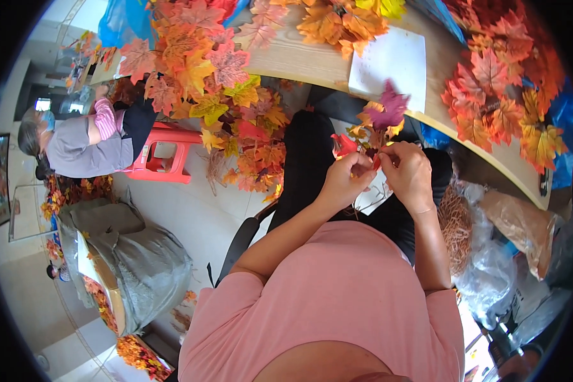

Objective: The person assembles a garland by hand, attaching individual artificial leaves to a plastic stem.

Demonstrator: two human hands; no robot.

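Above my lap, both hands are at a small spray of artificial maple leaves (387, 113), with a purple leaf on top and yellow and red leaves below. My left hand (349, 179) is closed in a pinch on the spray's lower part, beside a red leaf (344, 145). Close by, the fingertips of my right hand (409, 173) pinch together at the same spray, near a small red piece between the hands. The stem is partly hidden by my fingers. Thin twigs show beneath them.
A wooden table (286, 63) curves ahead, bearing leaf bunches (490, 95) and a white sheet (391, 67). More leaves hang off its left edge. Plastic bags (490, 274) and brown raffia (455, 229) lie right. At left are a grey sack (146, 267) and a person on a red stool (165, 153).
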